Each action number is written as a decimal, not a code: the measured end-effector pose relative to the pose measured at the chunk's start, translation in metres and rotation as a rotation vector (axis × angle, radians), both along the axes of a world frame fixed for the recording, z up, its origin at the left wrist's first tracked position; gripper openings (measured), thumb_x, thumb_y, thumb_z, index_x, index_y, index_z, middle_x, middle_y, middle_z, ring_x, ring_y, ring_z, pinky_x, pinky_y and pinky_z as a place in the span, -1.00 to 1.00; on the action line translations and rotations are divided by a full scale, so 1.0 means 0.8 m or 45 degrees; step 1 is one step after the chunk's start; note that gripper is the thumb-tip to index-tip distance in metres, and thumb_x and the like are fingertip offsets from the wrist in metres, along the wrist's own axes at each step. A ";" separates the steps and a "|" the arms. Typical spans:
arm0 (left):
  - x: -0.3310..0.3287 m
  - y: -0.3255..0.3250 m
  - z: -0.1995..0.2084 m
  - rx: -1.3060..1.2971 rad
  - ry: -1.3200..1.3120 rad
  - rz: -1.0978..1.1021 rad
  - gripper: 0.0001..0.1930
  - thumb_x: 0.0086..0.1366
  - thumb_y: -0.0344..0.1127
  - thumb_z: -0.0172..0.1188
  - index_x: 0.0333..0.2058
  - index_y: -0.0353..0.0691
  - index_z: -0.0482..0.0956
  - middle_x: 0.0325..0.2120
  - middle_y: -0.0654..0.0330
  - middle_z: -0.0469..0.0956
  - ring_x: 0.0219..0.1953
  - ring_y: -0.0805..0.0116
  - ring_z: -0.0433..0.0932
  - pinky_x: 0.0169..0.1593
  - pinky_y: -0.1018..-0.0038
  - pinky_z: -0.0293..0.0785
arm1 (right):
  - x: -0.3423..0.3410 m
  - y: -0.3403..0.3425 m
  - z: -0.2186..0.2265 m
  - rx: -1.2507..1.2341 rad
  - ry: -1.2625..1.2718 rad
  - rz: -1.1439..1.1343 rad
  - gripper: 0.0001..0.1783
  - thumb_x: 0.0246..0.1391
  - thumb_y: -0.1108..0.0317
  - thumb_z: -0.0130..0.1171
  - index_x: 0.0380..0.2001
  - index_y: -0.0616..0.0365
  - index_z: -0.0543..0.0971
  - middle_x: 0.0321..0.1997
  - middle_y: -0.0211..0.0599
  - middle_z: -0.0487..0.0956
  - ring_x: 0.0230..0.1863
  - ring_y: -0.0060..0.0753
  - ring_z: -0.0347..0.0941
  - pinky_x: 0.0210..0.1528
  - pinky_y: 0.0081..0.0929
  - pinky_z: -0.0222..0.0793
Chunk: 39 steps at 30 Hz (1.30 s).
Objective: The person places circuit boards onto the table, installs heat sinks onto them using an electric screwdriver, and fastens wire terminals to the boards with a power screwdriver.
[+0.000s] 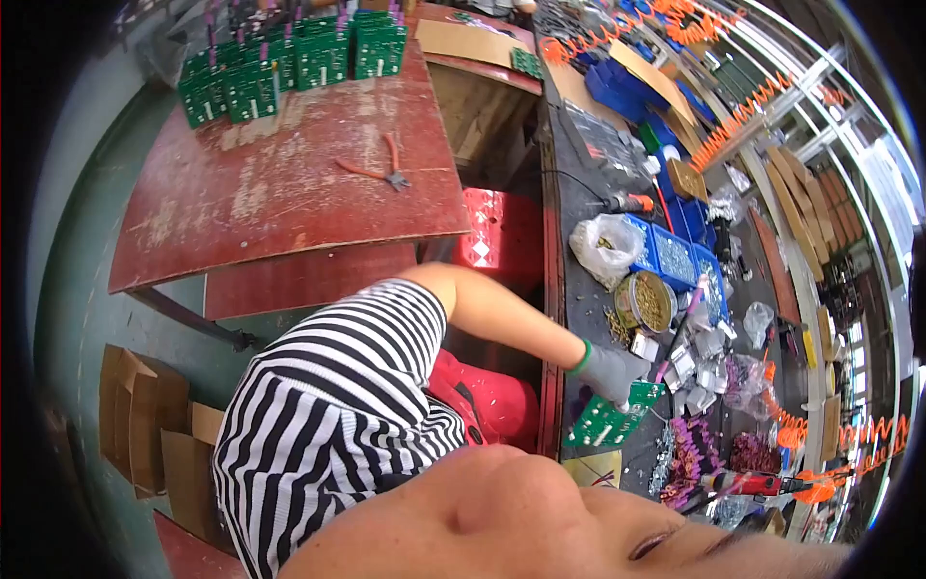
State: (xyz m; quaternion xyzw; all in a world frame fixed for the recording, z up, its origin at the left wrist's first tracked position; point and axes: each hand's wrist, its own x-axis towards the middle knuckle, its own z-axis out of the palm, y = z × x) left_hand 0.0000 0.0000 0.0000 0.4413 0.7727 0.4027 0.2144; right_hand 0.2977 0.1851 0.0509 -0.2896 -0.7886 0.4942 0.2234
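My left hand point(614, 374), in a grey glove with a green cuff, reaches over the dark workbench. It grips the upper edge of a green circuit board point(606, 425), with its fingertips over the board's face. A thin purple rod point(686, 323) with a pink tip slants up beside the glove; whether it is joined to the board, I cannot tell. Close to the hand lie several silvery blocks point(696, 372) and an open tub of small brass-coloured parts point(646, 302). My right hand does not show.
Blue bins point(672, 256) of small metal parts and a white bag point(606, 246) stand on the bench. A red power driver point(757, 483) lies near purple parts point(693, 454). On the red table point(318, 198) are orange-handled pliers point(386, 172) and upright circuit boards point(320, 53). Cardboard boxes point(145, 415) stand at left.
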 end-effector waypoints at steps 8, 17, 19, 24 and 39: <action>-0.028 -0.381 0.130 -0.277 0.539 0.426 -0.27 0.05 -0.03 0.43 0.12 -0.21 0.33 -0.09 -0.13 0.58 -0.03 -0.12 0.58 0.02 0.11 0.48 | -0.020 -0.083 0.009 0.260 0.143 -0.018 -0.69 0.22 0.29 0.19 -0.52 0.30 0.55 -0.59 -0.50 0.38 -0.49 -0.58 0.19 -0.42 -0.47 0.13; -0.192 -0.700 0.117 -0.732 0.778 1.124 -0.33 0.12 -0.11 0.38 0.12 -0.23 0.28 -0.15 -0.18 0.59 -0.09 -0.22 0.58 -0.04 0.03 0.49 | -0.031 -0.098 -0.046 0.187 0.219 0.062 -0.72 0.21 0.31 0.26 -0.51 0.30 0.59 -0.57 -0.47 0.49 -0.49 -0.63 0.27 -0.44 -0.56 0.20; -0.154 -0.802 0.094 -0.864 0.718 1.291 -0.29 0.11 -0.16 0.39 0.18 -0.21 0.25 -0.12 -0.17 0.59 -0.07 -0.20 0.59 -0.02 0.06 0.50 | -0.075 -0.117 -0.025 0.115 0.138 0.213 -0.71 0.21 0.31 0.27 -0.52 0.29 0.57 -0.58 -0.49 0.47 -0.49 -0.64 0.25 -0.45 -0.57 0.18; -0.236 -0.834 0.076 -1.142 0.643 1.383 -0.16 0.11 -0.22 0.43 0.31 -0.20 0.17 0.01 -0.16 0.56 0.03 -0.16 0.56 0.08 0.12 0.48 | -0.066 -0.140 -0.020 0.163 0.057 0.135 -0.68 0.21 0.32 0.28 -0.56 0.27 0.53 -0.61 -0.57 0.39 -0.49 -0.66 0.20 -0.45 -0.59 0.11; -0.085 -0.442 0.082 -0.060 1.203 0.293 -0.45 0.19 0.04 0.27 0.04 -0.21 0.57 -0.02 -0.11 0.56 0.03 -0.10 0.53 0.10 0.10 0.46 | -0.147 -0.229 -0.017 0.535 0.332 0.272 -0.79 0.13 0.50 0.17 -0.54 0.30 0.41 -0.51 -0.33 0.34 -0.43 -0.46 0.24 -0.35 -0.47 0.19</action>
